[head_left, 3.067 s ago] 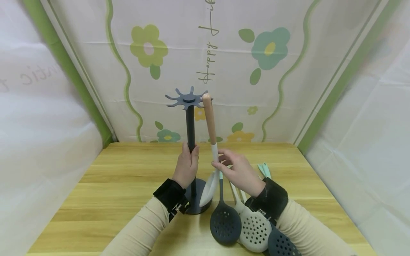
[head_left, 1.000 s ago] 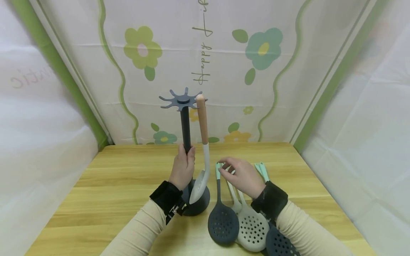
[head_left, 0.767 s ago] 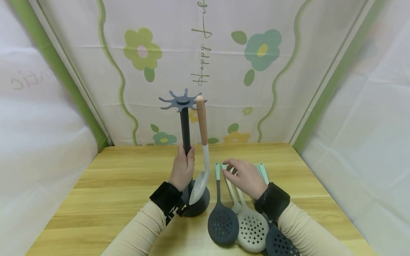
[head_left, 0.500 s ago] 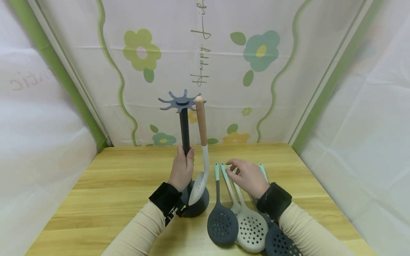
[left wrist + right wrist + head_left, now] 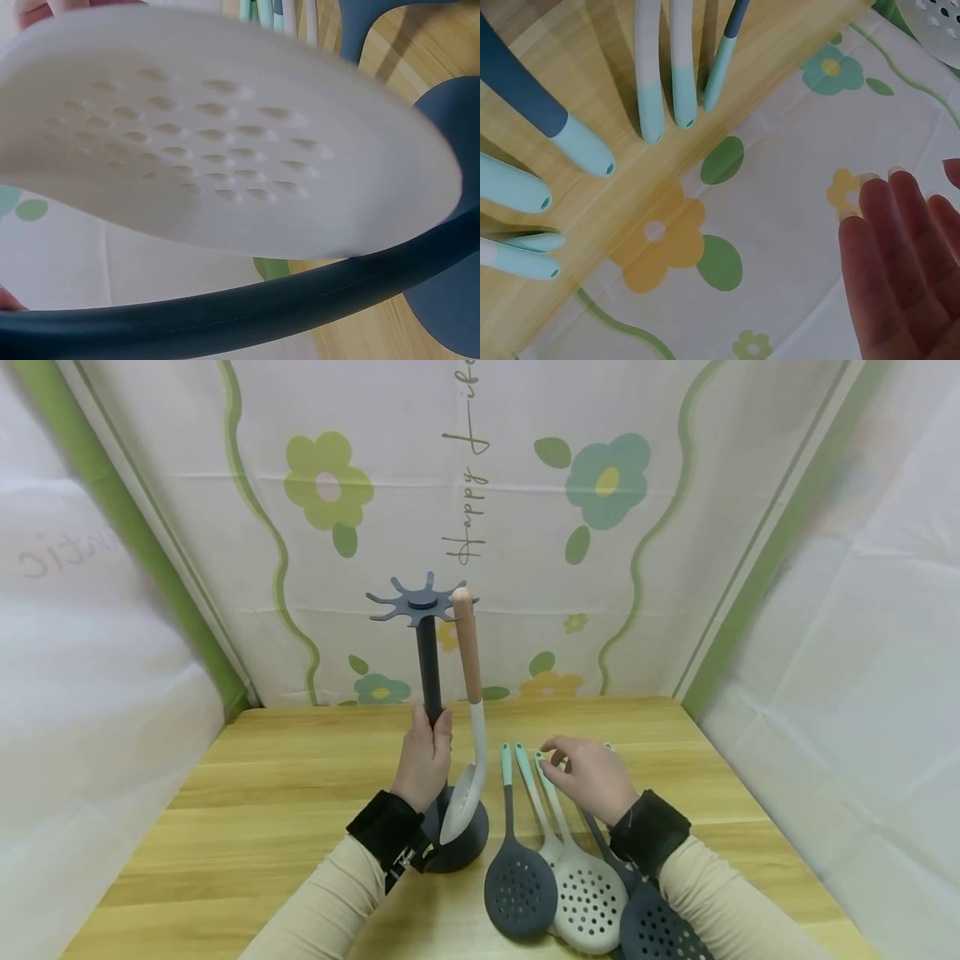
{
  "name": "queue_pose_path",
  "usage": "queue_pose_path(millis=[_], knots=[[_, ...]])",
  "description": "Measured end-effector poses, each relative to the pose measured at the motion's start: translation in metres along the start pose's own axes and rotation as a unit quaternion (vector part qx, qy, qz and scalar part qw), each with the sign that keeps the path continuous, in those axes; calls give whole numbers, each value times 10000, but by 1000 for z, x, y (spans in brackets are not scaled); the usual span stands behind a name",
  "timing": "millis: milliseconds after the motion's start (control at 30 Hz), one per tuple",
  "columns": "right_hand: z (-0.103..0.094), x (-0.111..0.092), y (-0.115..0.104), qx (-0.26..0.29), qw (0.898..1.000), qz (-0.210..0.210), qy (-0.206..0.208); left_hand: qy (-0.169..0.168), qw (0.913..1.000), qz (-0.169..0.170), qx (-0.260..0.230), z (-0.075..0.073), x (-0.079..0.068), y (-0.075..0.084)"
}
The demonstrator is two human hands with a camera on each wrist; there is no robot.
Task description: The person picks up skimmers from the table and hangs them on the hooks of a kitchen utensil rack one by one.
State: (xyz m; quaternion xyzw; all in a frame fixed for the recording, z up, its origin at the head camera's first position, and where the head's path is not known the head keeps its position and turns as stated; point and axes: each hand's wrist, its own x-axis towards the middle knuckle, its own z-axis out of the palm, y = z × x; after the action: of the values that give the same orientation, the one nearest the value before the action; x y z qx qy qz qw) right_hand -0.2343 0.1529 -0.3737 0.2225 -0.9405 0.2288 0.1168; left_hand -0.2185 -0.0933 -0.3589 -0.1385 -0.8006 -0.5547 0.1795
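Rack (image 5: pixel 428 664) blocking centre, utensils (image 5: pixel 579 862) rightward, room leftward

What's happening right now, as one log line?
left hand: grips dark rack | right hand: holds nothing, near mint-tipped utensils | wooden-handled slotted spoon: hangs on rack | utensils: lie on table

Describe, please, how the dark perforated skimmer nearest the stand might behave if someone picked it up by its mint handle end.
The dark perforated skimmer would probably feel head-heavy, its broad head being far from the mint end. Its slim shaft looks straight, so it is likely fairly stiff. Rolling seems unlikely with that wide head.
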Motion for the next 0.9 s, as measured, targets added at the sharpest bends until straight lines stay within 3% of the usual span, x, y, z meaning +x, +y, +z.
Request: queue_pose_path(millis=[500,900], knots=[[3,-3,26,-162,9987,364,-324,69,9999,31,91,2,2,-1],[5,-8,34,-443,9979,319,-335,109,9999,65,75,2,0,-2]])
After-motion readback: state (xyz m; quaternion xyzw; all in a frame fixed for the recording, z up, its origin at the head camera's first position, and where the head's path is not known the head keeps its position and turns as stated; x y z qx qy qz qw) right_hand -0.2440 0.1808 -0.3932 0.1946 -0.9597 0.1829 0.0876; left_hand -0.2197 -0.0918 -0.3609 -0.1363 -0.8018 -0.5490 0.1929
